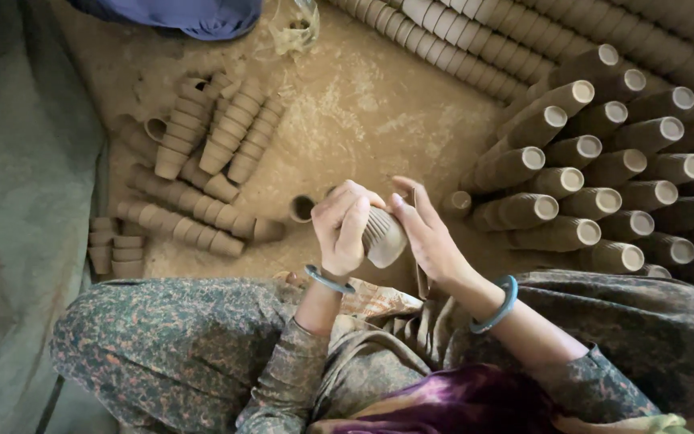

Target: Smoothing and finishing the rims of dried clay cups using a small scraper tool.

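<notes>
You hold a small ribbed clay cup (383, 235) between both hands, just above your lap. Your left hand (343, 225) is closed around it, fingers curled over its upper side. Your right hand (427, 233) presses against its other side with the fingers stretched out almost flat, so the cup is gripped from both sides and lies tilted, its base toward you. Each wrist carries a blue-grey bangle (328, 280).

Just beyond your left hand a single cup (302, 208) lies on the earthen floor (355, 104) with its dark mouth facing up at you. Further out to the left of that hand, short nested stacks of cups (230, 133) lie on their sides, with longer rows (178, 213) nearer you. To the right of your right hand rises a big pile of long nested stacks (604, 185), their pale round bases turned toward you. Beyond both hands, more rows of stacked cups (475, 48) lie along the floor's far edge.
</notes>
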